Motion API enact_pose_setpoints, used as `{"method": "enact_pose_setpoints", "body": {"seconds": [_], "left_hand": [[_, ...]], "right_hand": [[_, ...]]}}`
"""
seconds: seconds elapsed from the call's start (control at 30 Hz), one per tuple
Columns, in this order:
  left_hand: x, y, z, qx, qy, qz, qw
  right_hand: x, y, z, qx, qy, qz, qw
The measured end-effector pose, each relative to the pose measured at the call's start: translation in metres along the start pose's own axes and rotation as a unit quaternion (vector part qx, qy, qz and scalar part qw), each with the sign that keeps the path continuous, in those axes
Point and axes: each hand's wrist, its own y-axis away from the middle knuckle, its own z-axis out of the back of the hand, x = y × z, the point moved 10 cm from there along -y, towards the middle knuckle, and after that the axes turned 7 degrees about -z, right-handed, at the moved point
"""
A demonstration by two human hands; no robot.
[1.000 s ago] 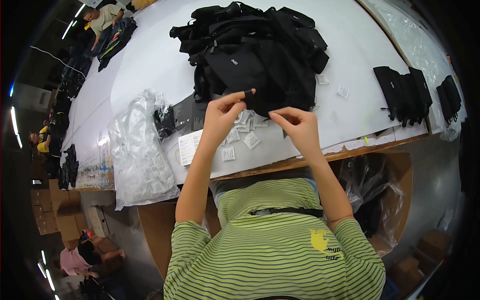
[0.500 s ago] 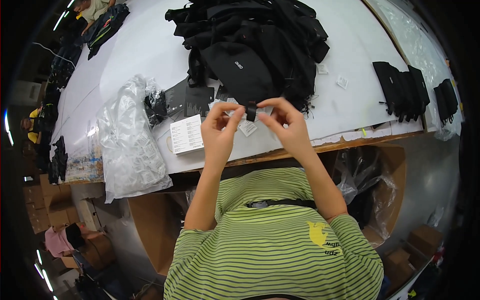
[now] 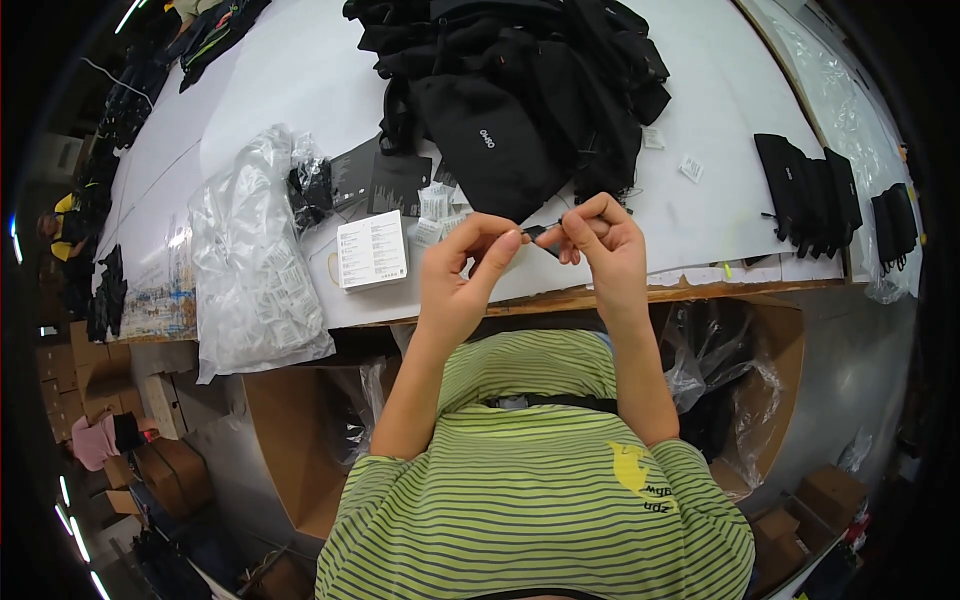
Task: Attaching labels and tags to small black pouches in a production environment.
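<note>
My left hand (image 3: 462,262) pinches one end of a small black strap piece (image 3: 541,238) between thumb and forefinger. My right hand (image 3: 608,245) has its fingers closed at the other end of it, where a thin dark cord seems to show. Both hands are raised over the table's near edge, and the piece's exact shape is partly hidden by fingertips. Just beyond them lies a large heap of black fabric bags (image 3: 480,140), the front one bearing a small white mark. Small white labels (image 3: 432,208) are spread beside my left hand.
A white printed box (image 3: 372,250) sits left of my hands, near dark cards (image 3: 400,183). Further left is a clear plastic bag of labels (image 3: 262,270). Flat black pouches (image 3: 805,195) lie at right. Cardboard boxes (image 3: 285,450) stand below the table edge (image 3: 690,294).
The black piece, earlier upright between both hands, is now tilted and mostly covered by fingers. My right hand has turned and curled its fingers in. The view has shifted slightly.
</note>
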Motion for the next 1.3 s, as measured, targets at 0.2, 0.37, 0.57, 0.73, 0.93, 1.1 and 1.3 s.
{"method": "enact_pose_setpoints", "body": {"seconds": [0.2,0.37,0.57,0.73,0.93,1.1,1.3], "left_hand": [[-0.005,0.001,-0.016,0.042,-0.093,-0.021,0.995],[-0.007,0.003,-0.015,0.022,-0.097,-0.033,0.995],[-0.005,0.003,-0.014,0.022,-0.098,-0.035,0.994],[-0.006,0.002,-0.015,0.015,-0.109,-0.042,0.993],[-0.002,0.001,-0.012,0.018,-0.127,-0.059,0.99],[0.019,0.002,-0.017,0.103,0.064,0.018,0.992],[0.018,0.014,-0.015,0.153,-0.132,0.011,0.979]], "right_hand": [[-0.008,0.005,-0.008,-0.042,0.004,-0.003,0.999],[-0.013,0.006,-0.006,-0.039,-0.011,-0.022,0.999],[-0.022,0.005,-0.004,-0.035,-0.02,-0.051,0.998],[-0.006,0.007,-0.007,-0.068,0.026,0.01,0.997],[0.001,0.007,-0.011,-0.005,0.024,0.027,0.999],[-0.013,0.008,-0.025,0.073,-0.005,-0.045,0.996],[-0.013,-0.025,-0.004,-0.006,0.226,-0.026,0.974]]}}
